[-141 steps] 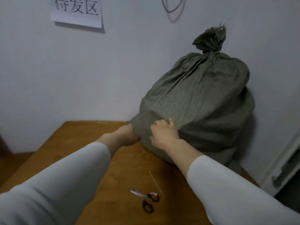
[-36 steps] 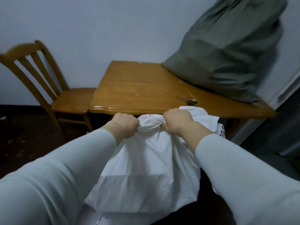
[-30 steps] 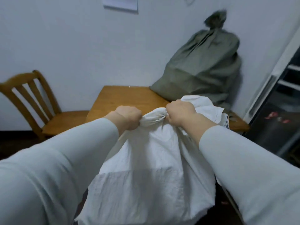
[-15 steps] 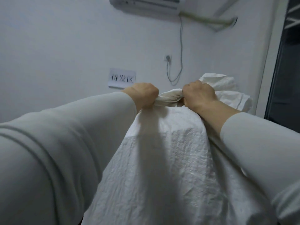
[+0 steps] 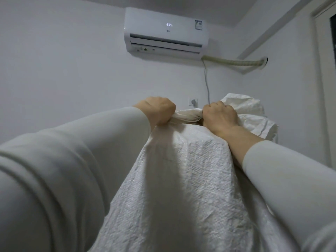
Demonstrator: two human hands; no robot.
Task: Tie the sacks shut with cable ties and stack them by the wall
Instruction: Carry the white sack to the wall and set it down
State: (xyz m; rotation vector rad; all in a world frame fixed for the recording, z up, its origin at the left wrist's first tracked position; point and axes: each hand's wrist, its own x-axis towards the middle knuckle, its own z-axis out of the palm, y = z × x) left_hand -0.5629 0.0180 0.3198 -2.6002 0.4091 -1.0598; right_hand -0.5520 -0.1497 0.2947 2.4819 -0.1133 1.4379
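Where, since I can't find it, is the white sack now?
In the head view the white sack fills the lower middle, its bunched neck gripped between the left hand and right hand, below the air conditioner.

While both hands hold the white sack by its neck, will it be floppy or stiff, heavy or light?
Probably floppy: the white sack creases and drapes below its bunched neck. Likely heavy: left hand and right hand both grip it in fists. Its woven surface looks rough, hardly slippery.

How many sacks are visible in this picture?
1. The white sack is held high before the camera, its bunched top gripped by the left hand and right hand. Others may hide behind it.
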